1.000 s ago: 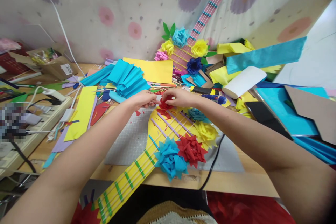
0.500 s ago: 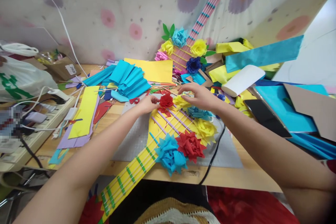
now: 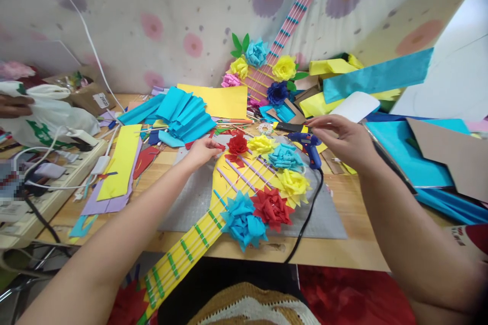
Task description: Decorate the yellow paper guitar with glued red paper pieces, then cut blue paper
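Observation:
My left hand (image 3: 206,153) is pinched beside the red paper flower (image 3: 238,144), with a small bit of red paper at its fingertips. The yellow paper guitar (image 3: 219,183) lies slanted across a grey cutting mat (image 3: 328,216), its neck over the table's front edge. Around its body sit a yellow flower (image 3: 261,144), a blue flower (image 3: 285,156), another yellow flower (image 3: 294,186), a larger red flower (image 3: 272,207) and a large blue flower (image 3: 244,221). My right hand (image 3: 339,137) is open, its fingers stretched just above and right of a blue glue gun (image 3: 313,152).
A pink paper guitar (image 3: 259,84) with flowers leans on the wall. Folded blue paper (image 3: 183,114) and yellow sheets (image 3: 122,162) lie left. A power strip (image 3: 80,167) with cables stands far left. Another person's hand (image 3: 15,106) is at a plastic bag (image 3: 64,117). The glue gun's black cord (image 3: 310,223) hangs over the edge.
My right hand has moved right, away from the yellow flower, to beside the glue gun, which now shows. My left hand has drawn slightly left from the red flower. Another person's hand has appeared by the bag.

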`<action>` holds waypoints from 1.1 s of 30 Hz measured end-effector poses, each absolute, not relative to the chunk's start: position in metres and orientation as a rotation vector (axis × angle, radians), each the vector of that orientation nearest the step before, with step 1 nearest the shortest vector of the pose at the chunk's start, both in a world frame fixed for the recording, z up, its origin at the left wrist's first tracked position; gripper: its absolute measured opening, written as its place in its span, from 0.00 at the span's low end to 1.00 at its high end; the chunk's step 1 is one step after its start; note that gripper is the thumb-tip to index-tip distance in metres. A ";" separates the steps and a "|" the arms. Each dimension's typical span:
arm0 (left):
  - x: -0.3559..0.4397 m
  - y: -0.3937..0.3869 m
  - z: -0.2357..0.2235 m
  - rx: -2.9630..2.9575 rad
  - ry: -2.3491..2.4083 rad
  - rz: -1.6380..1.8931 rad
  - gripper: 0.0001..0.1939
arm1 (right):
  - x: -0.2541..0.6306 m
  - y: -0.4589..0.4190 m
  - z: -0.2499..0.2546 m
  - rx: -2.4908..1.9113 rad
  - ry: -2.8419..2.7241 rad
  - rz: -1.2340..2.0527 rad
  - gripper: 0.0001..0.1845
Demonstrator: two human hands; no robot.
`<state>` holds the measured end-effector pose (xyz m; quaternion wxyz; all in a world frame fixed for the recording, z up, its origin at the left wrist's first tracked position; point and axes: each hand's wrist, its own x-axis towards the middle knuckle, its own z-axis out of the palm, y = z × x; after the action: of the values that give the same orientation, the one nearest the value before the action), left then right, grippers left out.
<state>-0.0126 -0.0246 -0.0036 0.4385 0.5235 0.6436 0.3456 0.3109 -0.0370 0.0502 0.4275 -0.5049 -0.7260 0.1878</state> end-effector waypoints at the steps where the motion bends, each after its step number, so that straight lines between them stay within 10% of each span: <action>1: -0.014 -0.031 0.000 1.256 1.597 0.870 0.07 | 0.319 -0.039 0.047 -1.285 -1.727 0.465 0.09; 20: -0.010 -0.063 0.017 1.011 1.455 0.967 0.14 | 0.335 -0.008 -0.048 -2.034 -1.592 0.543 0.26; 33: 0.014 -0.064 0.026 0.992 1.443 0.944 0.07 | 0.301 -0.020 0.038 -1.302 -1.815 0.828 0.24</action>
<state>0.0140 -0.0636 0.0259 0.5447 0.4180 0.6084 0.3981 0.3009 -0.0204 0.0380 0.3707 -0.5077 -0.7075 0.3229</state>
